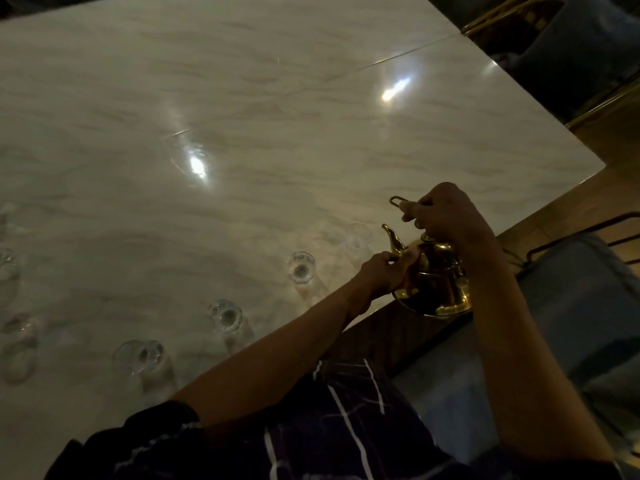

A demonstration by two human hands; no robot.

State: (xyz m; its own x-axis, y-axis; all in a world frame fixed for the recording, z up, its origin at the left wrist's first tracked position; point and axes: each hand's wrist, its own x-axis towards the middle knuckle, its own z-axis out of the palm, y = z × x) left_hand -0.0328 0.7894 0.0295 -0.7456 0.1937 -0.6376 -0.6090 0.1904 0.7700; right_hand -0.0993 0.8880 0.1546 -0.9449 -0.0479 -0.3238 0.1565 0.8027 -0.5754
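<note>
- Teapot [438,282], brass-coloured, is at the near edge of the table [311,133], its base over the wooden rim. I cannot tell whether it rests there or hangs from my grip.
- Risk: this close to the edge, a slipping grip could drop it toward my lap, or slosh out whatever it holds.
- Spout [391,237] points up and away from me, at the closest glass [356,237]. The pot's long axis runs along that line, spout to back.
- My right hand [446,220] curls round the handle [398,201] above the lid, and my left hand [384,271] pinches the body below the spout.
- Beyond the spout, the next glass [300,266] continues a row. A hasty swing could knock the closest one.
</note>
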